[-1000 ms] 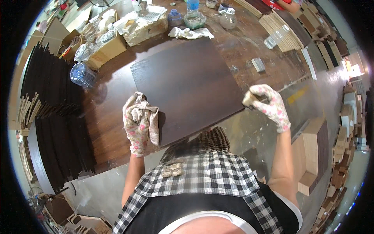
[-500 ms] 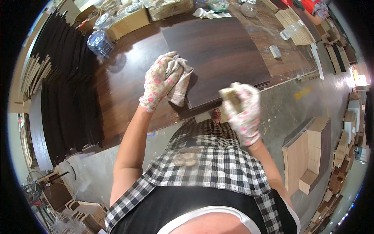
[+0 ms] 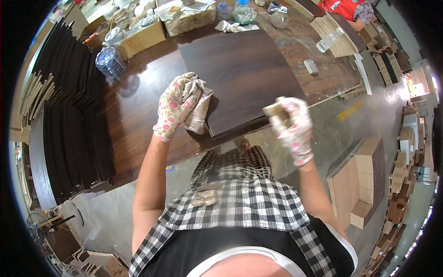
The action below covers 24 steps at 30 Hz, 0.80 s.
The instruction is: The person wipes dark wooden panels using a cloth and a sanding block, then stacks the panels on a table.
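A dark brown wood-grain panel [image 3: 244,74] lies flat on the table before me, with at least one more panel edge showing beneath it. My left hand [image 3: 174,108], in a floral glove, is closed on a crumpled pale rag [image 3: 199,106] at the panel's near left corner. Off the panel's right front edge, my right hand [image 3: 295,129], gloved alike and slightly blurred, grips a small tan block [image 3: 277,112]. The block's exact kind is unclear, and the glove covers part of it.
Dark panels [image 3: 78,143] stand stacked at the left. Boxes of odds and ends [image 3: 143,41], a blue-tinted plastic jug [image 3: 110,62] and a white cloth [image 3: 235,27] line the back. A clear bottle [image 3: 330,40] and a grey block [image 3: 310,67] lie right. Another person's red garment [image 3: 341,7] shows far right.
The whole view has shifted a little. My right hand has moved rightward, away from the panel's edge, still gripping the block. My left hand stays by the corner with the rag.
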### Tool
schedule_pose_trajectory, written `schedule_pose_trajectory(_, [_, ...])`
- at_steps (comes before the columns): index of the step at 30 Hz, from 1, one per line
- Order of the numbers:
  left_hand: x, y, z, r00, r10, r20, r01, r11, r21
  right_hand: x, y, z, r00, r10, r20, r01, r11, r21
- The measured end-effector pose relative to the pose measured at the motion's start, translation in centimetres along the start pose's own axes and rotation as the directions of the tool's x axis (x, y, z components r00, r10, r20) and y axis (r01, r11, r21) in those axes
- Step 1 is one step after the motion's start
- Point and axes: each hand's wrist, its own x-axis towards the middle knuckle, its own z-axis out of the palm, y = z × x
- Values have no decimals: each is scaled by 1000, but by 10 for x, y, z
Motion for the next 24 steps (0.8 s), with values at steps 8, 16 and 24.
schedule_pose_trajectory(8, [34,23,-59,950,-199,-240,117,941,-317,18,134,-63,865,401,-300,-351,913,207])
schedule_pose_trajectory(16, [121,18,72,961,176,214,-272,751,602,26,150,-49,939,312,-146,-237,893,383])
schedule_pose_trajectory(24, [134,67,147,803,318,505,-482,844,235,20,199,-30,905,423,-43,-332,766,550])
